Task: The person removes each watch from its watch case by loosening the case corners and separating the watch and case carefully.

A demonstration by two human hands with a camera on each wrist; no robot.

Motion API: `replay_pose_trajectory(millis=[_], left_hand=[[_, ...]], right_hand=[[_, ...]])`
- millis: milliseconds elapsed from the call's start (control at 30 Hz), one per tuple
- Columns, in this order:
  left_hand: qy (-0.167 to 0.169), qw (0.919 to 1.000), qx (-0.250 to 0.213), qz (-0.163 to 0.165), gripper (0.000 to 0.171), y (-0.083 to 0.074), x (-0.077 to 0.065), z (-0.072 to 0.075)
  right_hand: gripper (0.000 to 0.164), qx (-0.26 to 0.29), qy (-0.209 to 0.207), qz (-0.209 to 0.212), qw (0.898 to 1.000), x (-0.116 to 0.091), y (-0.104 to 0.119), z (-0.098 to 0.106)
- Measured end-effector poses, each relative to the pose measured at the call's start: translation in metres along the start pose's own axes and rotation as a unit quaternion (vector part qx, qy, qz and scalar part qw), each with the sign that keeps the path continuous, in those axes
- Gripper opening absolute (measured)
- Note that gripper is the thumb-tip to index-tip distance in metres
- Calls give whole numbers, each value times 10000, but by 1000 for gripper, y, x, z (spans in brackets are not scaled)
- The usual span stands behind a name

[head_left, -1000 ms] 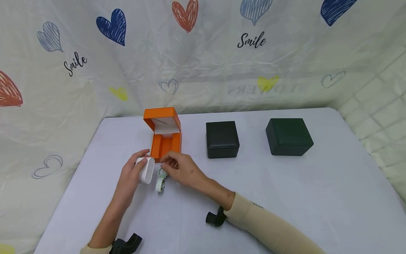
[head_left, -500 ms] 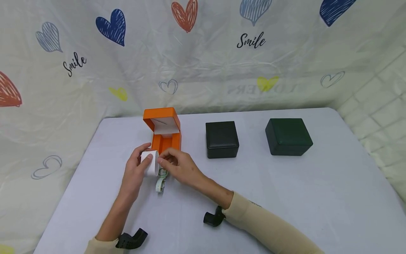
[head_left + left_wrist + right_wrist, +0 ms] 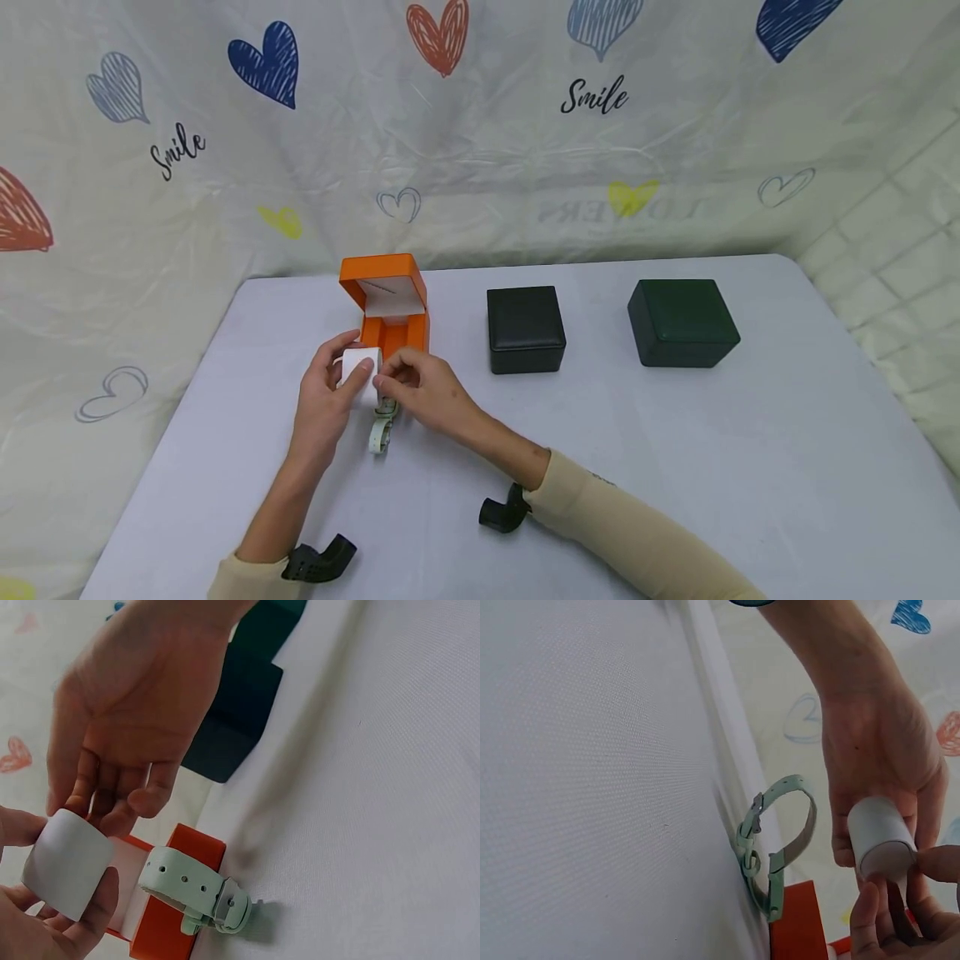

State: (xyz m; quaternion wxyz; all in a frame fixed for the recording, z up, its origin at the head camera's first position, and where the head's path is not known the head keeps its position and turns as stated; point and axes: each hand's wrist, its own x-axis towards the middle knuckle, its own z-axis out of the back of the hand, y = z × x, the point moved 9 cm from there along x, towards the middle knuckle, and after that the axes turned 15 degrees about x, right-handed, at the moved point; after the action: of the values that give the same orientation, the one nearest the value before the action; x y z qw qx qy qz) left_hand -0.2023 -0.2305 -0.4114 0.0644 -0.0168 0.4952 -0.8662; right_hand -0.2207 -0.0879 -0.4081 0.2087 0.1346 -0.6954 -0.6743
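My left hand [image 3: 327, 400] holds a white watch cushion [image 3: 67, 862], a short smooth roll, between thumb and fingers in front of the orange watch box [image 3: 407, 332]. Its lid stands up and the base shows bare orange slots. At the cushion's right end, my right hand [image 3: 431, 393] has thumb and fingertips at the rim, as the right wrist view shows at the flat end face [image 3: 887, 861]. Below both hands a pale green wristwatch [image 3: 379, 435] rests on the table, its strap [image 3: 802, 817] buckled in a loop. The hands partly cover its dial.
A black box [image 3: 527, 329] and a dark green box [image 3: 684, 323], both closed, stand to the right of the orange one. The white-covered table [image 3: 637, 467] ends at a heart-printed curtain [image 3: 495, 167] behind.
My left hand has brought the white cushion right and slightly away from me, turning it, until its end meets the right fingertips. The right hand has barely shifted; watch and boxes have stayed put.
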Motion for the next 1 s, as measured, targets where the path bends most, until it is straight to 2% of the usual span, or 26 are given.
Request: replay_pose_trajectory(millis=[300,633,733,900,1000], left_hand=[[-23,10000,-38,23,62,0,2,0],[20,9989,-458,-9,50,-6,0,0],[-180,9987,-467,7,48,-4,0,5],[-743,9968,-277,-59,44,-1,-1,16],[-866,9960,-201,-66,42,1,-2,19]], right_hand=[[10,-115,-88,187,9997,4,2,6],[13,-120,-451,174,9988,10,3,13],[13,-128,-588,125,9981,11,1,16],[13,-74,-777,87,9969,13,-3,21],[14,-19,-843,60,9964,15,-5,23]])
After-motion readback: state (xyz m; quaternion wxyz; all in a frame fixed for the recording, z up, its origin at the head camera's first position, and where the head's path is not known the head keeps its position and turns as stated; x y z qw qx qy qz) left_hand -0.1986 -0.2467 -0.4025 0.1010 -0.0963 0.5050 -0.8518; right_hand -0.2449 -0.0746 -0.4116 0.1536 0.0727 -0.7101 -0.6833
